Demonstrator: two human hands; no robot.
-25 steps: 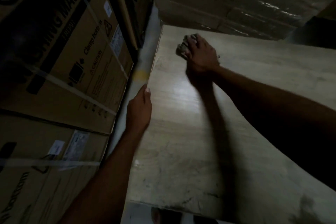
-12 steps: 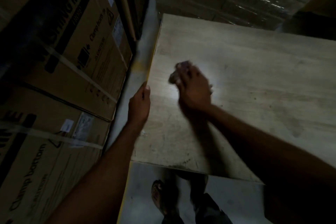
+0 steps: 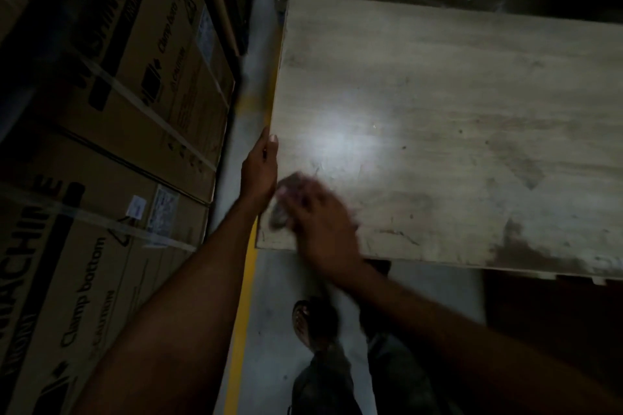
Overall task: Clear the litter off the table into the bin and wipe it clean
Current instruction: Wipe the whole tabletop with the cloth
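Nearest the table's point(image 3: 438, 94) front-left corner, my right hand point(image 3: 323, 229), blurred, presses a crumpled cloth point(image 3: 281, 209) onto the tabletop, fingers closed over it. Just beyond, my left hand point(image 3: 259, 172) grips the table's left edge, thumb on top. Left of the table stand stacked cardboard boxes point(image 3: 135, 94).

Dim scene, table point(image 3: 438, 94) glare, right hand point(image 3: 323, 226) blurred.
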